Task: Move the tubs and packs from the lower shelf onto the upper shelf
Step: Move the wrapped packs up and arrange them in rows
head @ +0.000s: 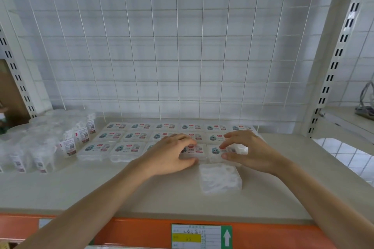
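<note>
Packs [129, 137] with printed labels lie flat in three rows on the upper shelf [101, 192], most of them beyond and to the left of both hands. The tubs [50, 143] stand crowded well off to the left of the left hand [172, 155].

The left hand curls over a front-row pack [194, 152], fingers on its far side and thumb at its near edge. The right hand [249, 151] pinches the end pack [217, 151] just beside it, between thumb and fingertips. A loose pack [219, 178] lies plain side up just below the right hand, out of line with the rows.

The likeliest fault is a shove. The packs sit edge to edge and look light and slick, so pressing one into line could push its neighbours askew or ride one up onto another. The right wrist hangs close above the loose pack, and drawing back could drag it toward the shelf's front lip. The end pack's outer edge seems to lift slightly, so a weak pinch might let it flip.
</note>
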